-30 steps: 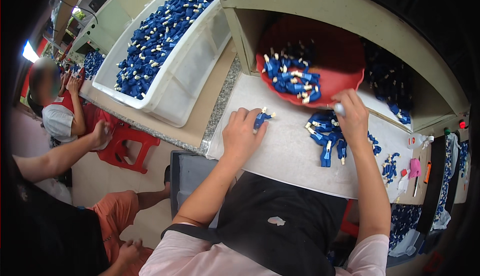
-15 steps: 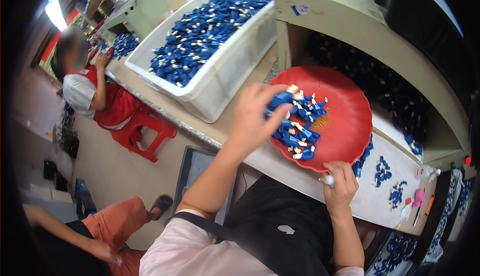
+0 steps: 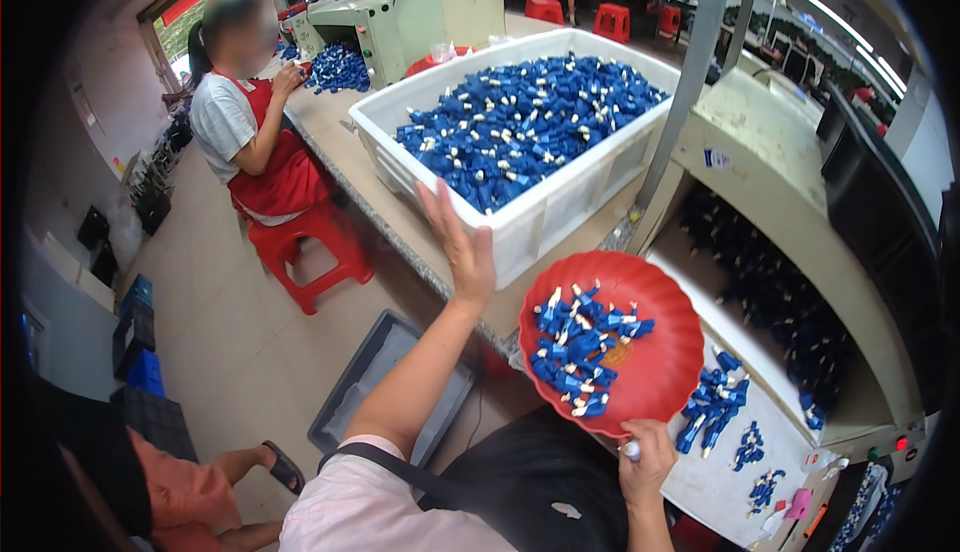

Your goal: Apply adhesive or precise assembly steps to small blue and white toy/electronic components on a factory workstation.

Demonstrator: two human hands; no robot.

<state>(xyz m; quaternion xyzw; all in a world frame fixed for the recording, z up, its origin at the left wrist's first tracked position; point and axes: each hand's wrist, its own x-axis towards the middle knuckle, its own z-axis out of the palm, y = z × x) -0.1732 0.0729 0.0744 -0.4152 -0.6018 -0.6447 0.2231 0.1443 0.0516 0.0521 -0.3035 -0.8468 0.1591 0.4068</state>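
My right hand point(image 3: 648, 460) grips the near rim of a red scalloped plastic bowl point(image 3: 655, 352), which tilts over the table's front edge. The same hand also holds a slim object with a whitish end point(image 3: 630, 449), perhaps a pen. Small blue figure-shaped pieces with cream ends point(image 3: 578, 337) are heaped in the bowl's left half. Fingers stretched out and empty, my left hand point(image 3: 462, 252) is at the near corner of a large white plastic bin point(image 3: 550, 217); contact is hard to confirm. More blue-and-cream pieces point(image 3: 530, 117) fill that bin.
Right of the bowl, blue pieces point(image 3: 712, 402) lie in small groups on a white surface point(image 3: 690, 482), before a pale machine point(image 3: 770, 142) with dark pieces inside. A grey tray point(image 3: 345, 392) stands below the table. One person point(image 3: 265, 142) sits at left on a red stool point(image 3: 305, 257).
My left hand has left the pieces in the bowl and moved to the bin's corner, fingers now straight. The view has turned, showing more of the room. My right hand still grips the bowl.
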